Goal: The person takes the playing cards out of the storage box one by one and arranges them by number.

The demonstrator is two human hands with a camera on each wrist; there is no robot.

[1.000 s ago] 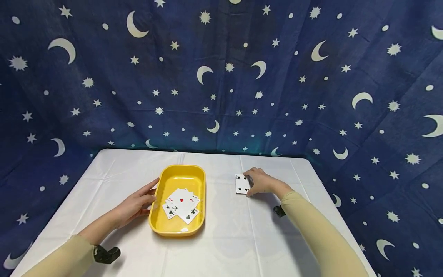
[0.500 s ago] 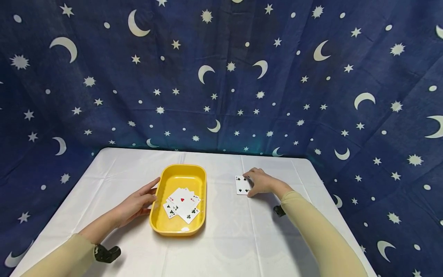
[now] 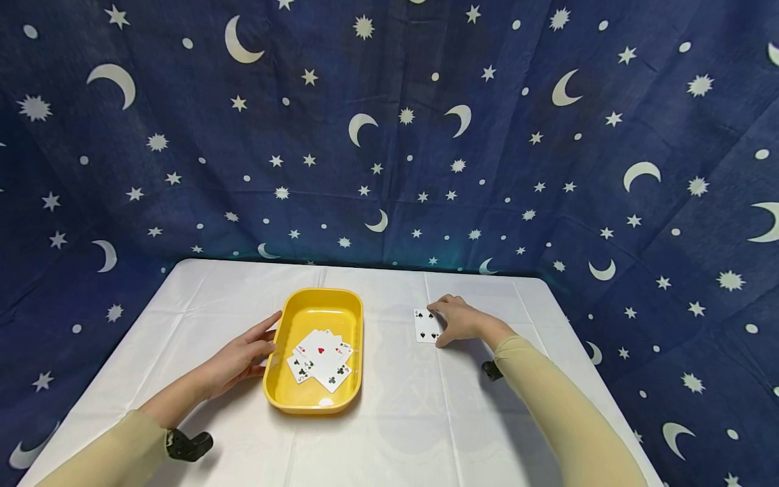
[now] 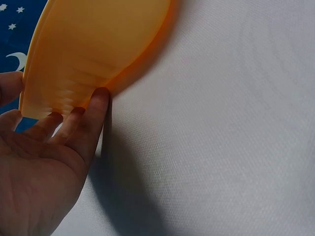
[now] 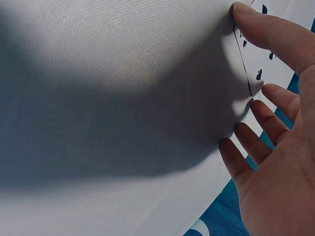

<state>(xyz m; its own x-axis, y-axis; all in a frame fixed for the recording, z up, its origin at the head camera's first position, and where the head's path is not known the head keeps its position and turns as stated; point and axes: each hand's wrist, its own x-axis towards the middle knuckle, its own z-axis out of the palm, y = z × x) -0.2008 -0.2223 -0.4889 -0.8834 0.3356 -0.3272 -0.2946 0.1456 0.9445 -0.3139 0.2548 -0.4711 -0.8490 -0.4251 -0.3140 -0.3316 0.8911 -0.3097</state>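
Toward the right of the table in the head view, a white playing card with black spade pips lies face up. My right hand spans it, thumb at the near edge and index finger at the far edge, partly covering it. The right wrist view has the thumb and index finger at two corners of the card, the other fingers spread beside it. My left hand rests against a yellow tray, its fairly straight fingers touching the outer wall and the thumb at the rim. Several face-up playing cards overlap inside the tray.
A white cloth covers the table. Behind it hangs a dark blue curtain with moons and stars. Small black devices sit at the left wrist and the right wrist.
The whole head view has shifted very slightly. Both hands keep their places, the right at the card and the left against the tray.
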